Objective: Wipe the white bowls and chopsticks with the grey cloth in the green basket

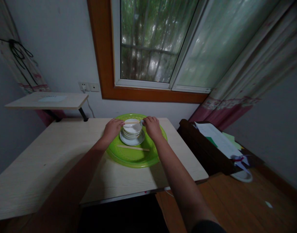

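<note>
A pair of light chopsticks (132, 122) lies level across the top of a stack of white bowls (132, 130). My left hand (112, 128) is closed on their left end. My right hand (151, 127) pinches the right end, with a small pale bluish bit at the fingertips that I cannot make out. Under the bowls is a white plate (132, 141), set on a round green tray (136, 161). Another pair of chopsticks (133, 148) rests on the tray in front of the plate, untouched.
The tray stands on a light wooden table (182, 155) against the wall below a window (150, 48). A small raised shelf (49, 100) is at the left. On the right, papers (216, 139) lie on a dark brown piece of furniture (199, 149).
</note>
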Tool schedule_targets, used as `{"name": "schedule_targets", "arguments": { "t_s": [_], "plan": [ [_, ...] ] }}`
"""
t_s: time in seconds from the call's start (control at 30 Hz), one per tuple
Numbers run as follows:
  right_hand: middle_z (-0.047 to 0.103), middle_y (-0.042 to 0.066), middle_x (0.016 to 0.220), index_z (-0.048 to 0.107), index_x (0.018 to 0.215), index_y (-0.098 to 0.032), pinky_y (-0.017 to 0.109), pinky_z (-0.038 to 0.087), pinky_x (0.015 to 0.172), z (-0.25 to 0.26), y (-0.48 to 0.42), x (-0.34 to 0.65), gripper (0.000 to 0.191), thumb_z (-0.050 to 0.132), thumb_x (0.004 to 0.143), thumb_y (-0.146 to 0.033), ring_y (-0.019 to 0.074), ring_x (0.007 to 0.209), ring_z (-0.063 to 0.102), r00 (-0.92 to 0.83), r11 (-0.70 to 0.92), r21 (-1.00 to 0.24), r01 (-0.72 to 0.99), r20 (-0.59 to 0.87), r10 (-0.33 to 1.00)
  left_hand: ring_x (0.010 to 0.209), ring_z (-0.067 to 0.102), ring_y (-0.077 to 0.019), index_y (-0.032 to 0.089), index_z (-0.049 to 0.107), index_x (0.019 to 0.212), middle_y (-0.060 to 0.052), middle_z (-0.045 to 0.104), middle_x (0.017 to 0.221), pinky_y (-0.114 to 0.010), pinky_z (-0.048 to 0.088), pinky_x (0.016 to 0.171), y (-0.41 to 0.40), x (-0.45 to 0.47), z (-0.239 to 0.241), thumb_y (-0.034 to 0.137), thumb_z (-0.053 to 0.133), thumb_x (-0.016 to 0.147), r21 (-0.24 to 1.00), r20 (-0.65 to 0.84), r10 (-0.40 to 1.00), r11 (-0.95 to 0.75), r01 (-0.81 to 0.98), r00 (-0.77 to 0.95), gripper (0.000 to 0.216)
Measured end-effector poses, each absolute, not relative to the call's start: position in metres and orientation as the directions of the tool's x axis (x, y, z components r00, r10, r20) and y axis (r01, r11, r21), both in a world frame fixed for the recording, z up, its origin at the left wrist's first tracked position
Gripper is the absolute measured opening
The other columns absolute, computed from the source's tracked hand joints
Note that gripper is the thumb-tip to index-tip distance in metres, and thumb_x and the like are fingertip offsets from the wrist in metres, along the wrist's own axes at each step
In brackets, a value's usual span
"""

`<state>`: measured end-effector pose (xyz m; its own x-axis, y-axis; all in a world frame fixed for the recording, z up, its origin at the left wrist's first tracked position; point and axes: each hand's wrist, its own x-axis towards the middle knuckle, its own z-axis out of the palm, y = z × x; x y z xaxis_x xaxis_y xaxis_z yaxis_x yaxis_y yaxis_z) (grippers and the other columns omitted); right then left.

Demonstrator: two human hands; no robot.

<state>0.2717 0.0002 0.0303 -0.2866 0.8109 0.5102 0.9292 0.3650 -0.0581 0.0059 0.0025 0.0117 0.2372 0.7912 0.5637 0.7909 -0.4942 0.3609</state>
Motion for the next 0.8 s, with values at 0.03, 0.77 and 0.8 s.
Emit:
{"name": "schedule_targets", "arguments": {
  "t_s": [0.03, 0.77, 0.8],
  "plan": [
    [0.072, 0.013, 0.120, 0.071, 0.121, -0.020, 0.041, 0.038, 0.102, 0.030, 0.000, 0.270, 0.021, 0.059, 0.105, -0.026, 0.0296, 0.114, 0.057, -0.317, 0.393, -0.049, 0.918, 0.502, 0.805, 0.107, 0.072, -0.0274, 0.020, 0.082, 0.103, -0.010, 0.081, 0.112, -0.041, 0.053, 0.100, 0.003, 0.006, 0.011, 0.026, 0.057, 0.101, 0.362, 0.555, 0.790, -0.510, 0.780, 0.259, 0.026],
    [0.073, 0.011, 0.125, 0.073, 0.122, -0.022, 0.039, 0.040, 0.092, 0.036, -0.005, 0.271, 0.024, 0.058, 0.106, -0.029, 0.0303, 0.115, 0.056, -0.232, 0.304, -0.101, 0.947, 0.438, 0.869, 0.102, 0.066, -0.0286, 0.019, 0.081, 0.100, -0.010, 0.081, 0.109, -0.045, 0.046, 0.100, 0.000, 0.006, 0.019, 0.024, 0.054, 0.101, 0.398, 0.572, 0.802, -0.453, 0.798, 0.171, 0.028],
    [0.073, 0.011, 0.125, 0.073, 0.123, -0.021, 0.038, 0.040, 0.093, 0.036, -0.005, 0.269, 0.024, 0.058, 0.106, -0.029, 0.0297, 0.115, 0.056, -0.257, 0.330, -0.099, 0.939, 0.438, 0.862, 0.102, 0.066, -0.0283, 0.019, 0.081, 0.099, -0.010, 0.081, 0.108, -0.045, 0.046, 0.100, 0.000, 0.006, 0.019, 0.024, 0.054, 0.101, 0.400, 0.567, 0.803, -0.463, 0.791, 0.183, 0.028]
  ]
}}
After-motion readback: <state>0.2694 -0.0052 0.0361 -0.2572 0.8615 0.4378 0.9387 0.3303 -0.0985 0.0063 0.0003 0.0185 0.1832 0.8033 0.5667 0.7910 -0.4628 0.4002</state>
